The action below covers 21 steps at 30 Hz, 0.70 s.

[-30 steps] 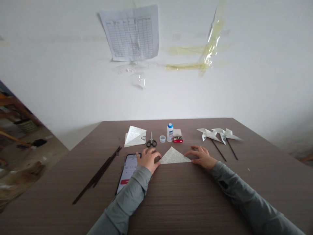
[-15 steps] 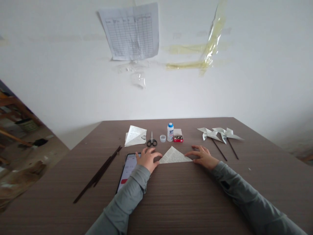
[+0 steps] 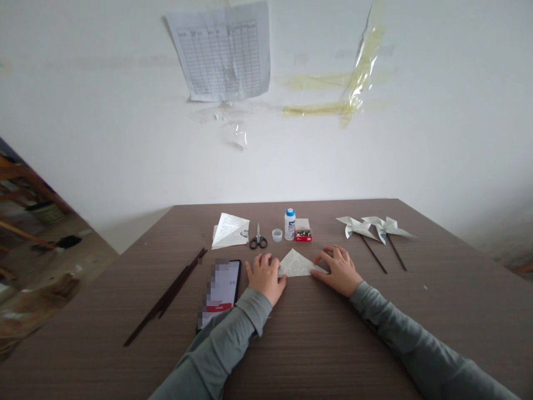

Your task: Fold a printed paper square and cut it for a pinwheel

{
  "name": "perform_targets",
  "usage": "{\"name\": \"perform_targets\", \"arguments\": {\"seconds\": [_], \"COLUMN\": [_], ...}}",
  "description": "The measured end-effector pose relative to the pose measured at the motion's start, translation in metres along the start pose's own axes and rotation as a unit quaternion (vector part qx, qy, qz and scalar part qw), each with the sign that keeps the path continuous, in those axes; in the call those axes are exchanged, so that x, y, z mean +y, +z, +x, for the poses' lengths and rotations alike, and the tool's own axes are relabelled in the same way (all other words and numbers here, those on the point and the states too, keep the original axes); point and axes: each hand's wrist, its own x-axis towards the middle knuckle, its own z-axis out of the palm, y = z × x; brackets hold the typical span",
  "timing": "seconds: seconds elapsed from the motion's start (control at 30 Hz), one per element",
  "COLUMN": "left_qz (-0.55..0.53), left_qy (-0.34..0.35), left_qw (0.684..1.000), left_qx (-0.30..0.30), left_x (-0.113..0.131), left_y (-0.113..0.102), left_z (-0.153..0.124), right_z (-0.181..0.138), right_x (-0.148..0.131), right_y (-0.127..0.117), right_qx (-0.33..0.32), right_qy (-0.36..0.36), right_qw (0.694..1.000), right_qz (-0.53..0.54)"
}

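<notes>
Below centre, left hand point(image 3: 266, 279) and right hand point(image 3: 338, 271) curl around the paper point(image 3: 295, 263) corners, grip unclear. It's likely light, easily creased; hold corners.

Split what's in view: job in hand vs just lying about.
Likely the job: folded paper between left hand and right hand; paper stack; dark sticks; scissors; bottle; white cup; red box; pinwheels.

Probably just there: phone; wall sheet; wall tape.

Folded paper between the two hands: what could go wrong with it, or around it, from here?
The folded paper could slip or crease unevenly if the left hand and right hand, near its opposite lower corners, press unequally. The left sleeve overlaps the phone in this view and might nudge it. If knocked, the upright bottle could topple onto the open red box beside it.
</notes>
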Motion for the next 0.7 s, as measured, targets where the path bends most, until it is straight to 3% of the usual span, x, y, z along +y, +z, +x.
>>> {"name": "perform_targets", "arguments": {"seconds": [0.2, 0.4, 0.57, 0.7], "left_qz": [0.005, 0.023, 0.014, 0.009], "left_qy": [-0.022, -0.04, -0.039, -0.04], "left_qw": [0.999, 0.997, 0.998, 0.999], "left_qx": [0.032, 0.055, 0.045, 0.011], "left_x": [0.007, 0.013, 0.013, 0.016], "left_y": [0.022, 0.03, 0.023, 0.009], "left_z": [0.006, 0.012, 0.013, 0.011], "right_z": [0.0, 0.003, 0.002, 0.0], "right_x": [-0.017, -0.024, -0.031, -0.039], "right_y": [0.024, 0.041, 0.035, 0.018], "right_qx": [0.038, 0.066, 0.048, -0.002], "right_qy": [-0.003, 0.029, 0.047, 0.059], "right_qw": [0.999, 0.996, 0.997, 0.998], "right_qz": [-0.022, -0.049, -0.044, -0.028]}}
